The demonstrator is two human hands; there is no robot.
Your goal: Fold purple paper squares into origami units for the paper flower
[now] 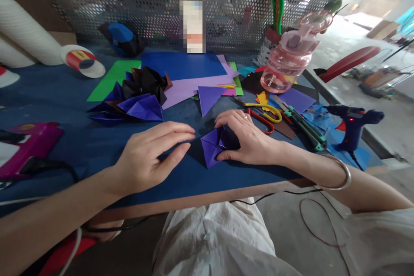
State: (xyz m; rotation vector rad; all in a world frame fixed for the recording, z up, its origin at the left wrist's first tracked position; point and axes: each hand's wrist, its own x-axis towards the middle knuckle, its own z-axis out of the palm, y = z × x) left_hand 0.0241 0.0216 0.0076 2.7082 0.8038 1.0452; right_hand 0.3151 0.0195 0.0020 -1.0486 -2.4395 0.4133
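Observation:
A small folded purple paper piece (211, 145) lies on the blue tabletop (64, 103) near its front edge. My right hand (246, 138) covers its right side, fingers curled and pressing it down. My left hand (152, 157) hovers just left of the piece, fingers stretched out together and pointing at it, holding nothing. A purple paper triangle (208, 97) lies just behind the piece.
A heap of folded purple and black paper shapes (136, 97) sits at the middle left. Coloured paper sheets (190, 75) lie behind. Scissors (263, 114), a cutter (302, 125), a blue glue gun (354, 123) and a pink bottle (291, 58) stand right. A magenta glue gun (27, 146) lies left.

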